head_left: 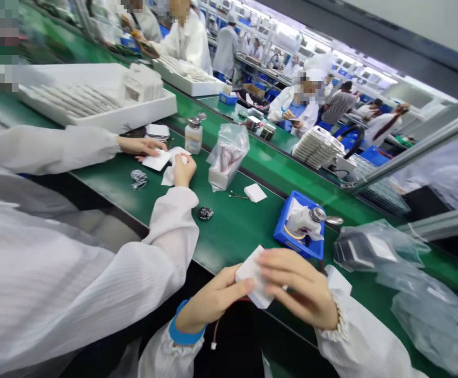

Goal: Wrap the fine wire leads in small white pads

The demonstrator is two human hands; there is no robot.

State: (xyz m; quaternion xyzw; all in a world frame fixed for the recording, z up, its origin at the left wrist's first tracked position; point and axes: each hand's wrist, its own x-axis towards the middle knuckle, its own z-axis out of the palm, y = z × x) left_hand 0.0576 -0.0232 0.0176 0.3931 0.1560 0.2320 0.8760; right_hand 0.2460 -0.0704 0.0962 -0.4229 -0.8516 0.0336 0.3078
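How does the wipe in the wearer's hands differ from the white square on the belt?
The held wipe is pinched between left hand and right hand; the loose square lies flat on the green belt, untouched. The hands partly cover the held wipe; the loose square shows whole. Both are white.

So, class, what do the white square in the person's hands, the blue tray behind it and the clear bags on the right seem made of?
The white square: likely soft wiping cloth or paper, matt; it bends between left hand and right hand. The blue tray: probably moulded plastic, smooth, with a stiff rim. The clear bags: thin plastic film, glossy and crinkled, contents showing through.
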